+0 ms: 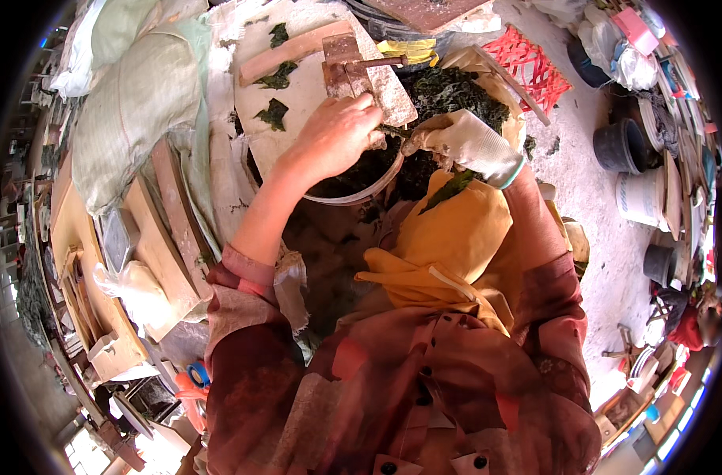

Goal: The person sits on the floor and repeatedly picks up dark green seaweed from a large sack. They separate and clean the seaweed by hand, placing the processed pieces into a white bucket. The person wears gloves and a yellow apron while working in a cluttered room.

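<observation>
My bare left hand (343, 133) is closed at the near edge of a pale board (301, 124), beside a worn wooden block (340, 62) with a rusty bolt. My right hand (465, 145), in a whitish knitted glove, faces it. A short strip of dark green, seaweed-like material (394, 130) is pinched between the fingers of both hands. Below them is a round tub (361, 196) with dark content. More dark green leafy material (456, 89) fills a bag beyond the glove. Several green pieces (273, 114) lie on the board. A longer green piece (453, 191) lies on yellow-orange cloth (456, 231) over my lap.
A red woven plastic basket (527, 68) stands at the upper right. Black buckets (619, 145) and a white bucket (640, 199) line the right side. Leaning wooden boards (159, 237) and a pale woven sack (141, 107) are on the left. Another person (687, 326) is far off at right.
</observation>
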